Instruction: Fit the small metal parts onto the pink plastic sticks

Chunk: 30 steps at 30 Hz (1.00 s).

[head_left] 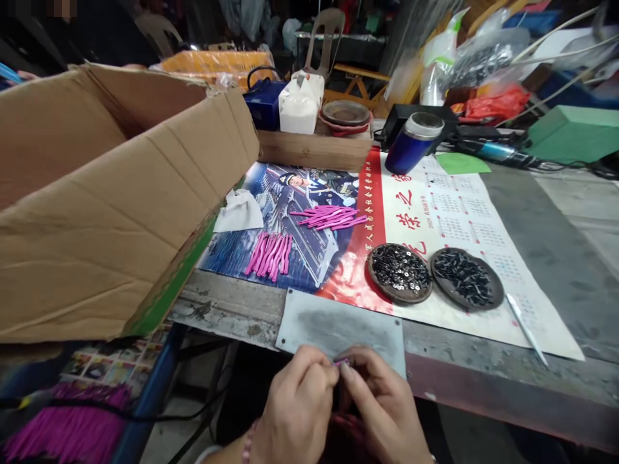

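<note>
My left hand (pixel 300 406) and my right hand (pixel 380 399) meet at the table's front edge, both with pinched fingers. Between their fingertips is a slim pink plastic piece (pixel 341 362), mostly hidden by the fingers. Just beyond lies a grey metal plate (pixel 338 322) with a dark smudged middle. Farther back, two piles of wavy pink plastic pieces (pixel 333 217) rest on a printed calendar sheet (pixel 483 193). To the right are a round dish (pixel 407 299) of small metal washers (pixel 401 267) and another dish (pixel 498 293) of dark screw-like parts (pixel 461 276).
A large open cardboard box (pixel 145 212) stands at the left. Below it, a blue bin (pixel 155 380) holds many pink pieces. A white pen-like tool (pixel 527 330) lies at the right; a blue tumbler (pixel 411 145) and a white tissue box (pixel 300 106) are behind.
</note>
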Each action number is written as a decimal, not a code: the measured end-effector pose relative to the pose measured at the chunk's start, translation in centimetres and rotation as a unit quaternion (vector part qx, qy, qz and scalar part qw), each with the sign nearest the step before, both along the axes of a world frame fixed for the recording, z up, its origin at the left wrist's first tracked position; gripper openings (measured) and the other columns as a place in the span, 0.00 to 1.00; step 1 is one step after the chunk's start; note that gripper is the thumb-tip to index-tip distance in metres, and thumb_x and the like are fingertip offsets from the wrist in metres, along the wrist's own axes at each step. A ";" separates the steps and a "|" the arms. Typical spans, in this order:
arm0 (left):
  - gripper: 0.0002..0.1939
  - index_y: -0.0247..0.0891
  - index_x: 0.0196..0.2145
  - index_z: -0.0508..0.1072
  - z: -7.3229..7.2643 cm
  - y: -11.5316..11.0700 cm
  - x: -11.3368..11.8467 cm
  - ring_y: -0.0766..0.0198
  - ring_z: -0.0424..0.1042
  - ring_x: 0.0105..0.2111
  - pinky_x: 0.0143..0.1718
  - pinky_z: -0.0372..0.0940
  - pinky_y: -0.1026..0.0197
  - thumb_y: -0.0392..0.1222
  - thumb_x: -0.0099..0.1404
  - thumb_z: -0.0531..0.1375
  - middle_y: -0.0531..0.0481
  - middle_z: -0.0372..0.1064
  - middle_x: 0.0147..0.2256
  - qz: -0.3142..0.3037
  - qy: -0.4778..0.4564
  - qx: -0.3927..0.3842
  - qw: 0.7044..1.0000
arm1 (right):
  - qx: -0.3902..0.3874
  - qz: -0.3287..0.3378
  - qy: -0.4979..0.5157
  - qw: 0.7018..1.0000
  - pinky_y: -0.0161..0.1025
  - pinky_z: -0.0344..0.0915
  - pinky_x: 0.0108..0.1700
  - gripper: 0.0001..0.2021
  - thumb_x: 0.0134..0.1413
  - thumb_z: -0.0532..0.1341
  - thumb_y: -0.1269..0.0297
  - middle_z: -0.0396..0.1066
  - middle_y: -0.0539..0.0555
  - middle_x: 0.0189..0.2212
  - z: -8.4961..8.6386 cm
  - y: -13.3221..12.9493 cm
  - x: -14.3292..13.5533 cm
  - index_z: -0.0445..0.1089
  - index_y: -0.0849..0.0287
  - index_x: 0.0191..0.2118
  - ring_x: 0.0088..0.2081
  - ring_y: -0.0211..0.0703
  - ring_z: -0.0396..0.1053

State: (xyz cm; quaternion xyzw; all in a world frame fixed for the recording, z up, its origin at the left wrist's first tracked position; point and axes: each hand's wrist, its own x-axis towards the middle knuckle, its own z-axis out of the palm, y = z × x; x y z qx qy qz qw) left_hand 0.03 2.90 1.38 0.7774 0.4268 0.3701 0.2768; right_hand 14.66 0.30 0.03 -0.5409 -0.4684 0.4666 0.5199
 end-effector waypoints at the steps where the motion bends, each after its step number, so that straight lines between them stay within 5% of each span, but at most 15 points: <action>1: 0.10 0.41 0.38 0.68 0.2 0.1 0.0 0.66 0.73 0.30 0.33 0.70 0.67 0.28 0.70 0.52 0.51 0.69 0.32 -0.009 -0.027 -0.042 0.999 | 0.008 0.002 -0.008 1.000 0.28 0.69 0.24 0.07 0.66 0.60 0.62 0.73 0.51 0.28 0.1 0.1 0.0 0.72 0.58 0.37 0.24 0.36 0.71; 6: 0.11 0.42 0.49 0.69 0.3 -0.1 -0.1 0.63 0.79 0.38 0.39 0.74 0.64 0.34 0.74 0.50 0.46 0.77 0.40 -0.034 -0.116 -0.240 0.963 | 0.079 0.024 -0.084 0.993 0.30 0.70 0.32 0.07 0.67 0.57 0.66 0.71 0.51 0.29 0.9 1.0 0.0 0.70 0.57 0.36 0.30 0.38 0.72; 11: 0.14 0.45 0.54 0.73 -1.5 -1.9 0.2 0.60 0.79 0.43 0.48 0.72 0.62 0.42 0.75 0.53 0.46 0.79 0.45 0.060 -0.161 -0.200 0.965 | 0.163 -0.010 -0.152 0.975 0.31 0.63 0.27 0.10 0.69 0.56 0.63 0.65 0.47 0.24 0.7 1.7 -1.1 0.65 0.57 0.33 0.24 0.35 0.66; 17: 0.15 0.44 0.49 0.77 -2.7 -3.5 1.5 0.60 0.79 0.38 0.42 0.73 0.63 0.49 0.75 0.53 0.46 0.80 0.40 0.116 -0.183 -0.190 0.958 | 0.262 -0.079 -0.309 0.911 0.36 0.55 0.24 0.15 0.72 0.48 0.70 0.59 0.46 0.20 -0.3 1.7 -1.8 0.60 0.56 0.31 0.21 0.35 0.60; 23: 0.17 0.42 0.48 0.73 -3.1 -4.1 2.5 0.60 0.79 0.37 0.40 0.74 0.62 0.53 0.75 0.52 0.44 0.79 0.40 0.138 -0.210 -0.253 0.934 | 0.214 -0.010 -0.221 0.952 0.33 0.54 0.22 0.16 0.71 0.50 0.66 0.56 0.45 0.21 -0.1 2.0 -1.0 0.56 0.56 0.28 0.20 0.33 0.58; 30: 0.17 0.43 0.42 0.73 -2.9 -4.1 2.9 0.62 0.77 0.30 0.32 0.71 0.65 0.56 0.74 0.51 0.49 0.78 0.32 0.141 -0.240 -0.245 0.929 | 0.275 -0.073 -0.323 0.903 0.36 0.52 0.23 0.15 0.70 0.50 0.71 0.56 0.45 0.19 -0.6 1.6 -1.3 0.59 0.56 0.29 0.19 0.35 0.57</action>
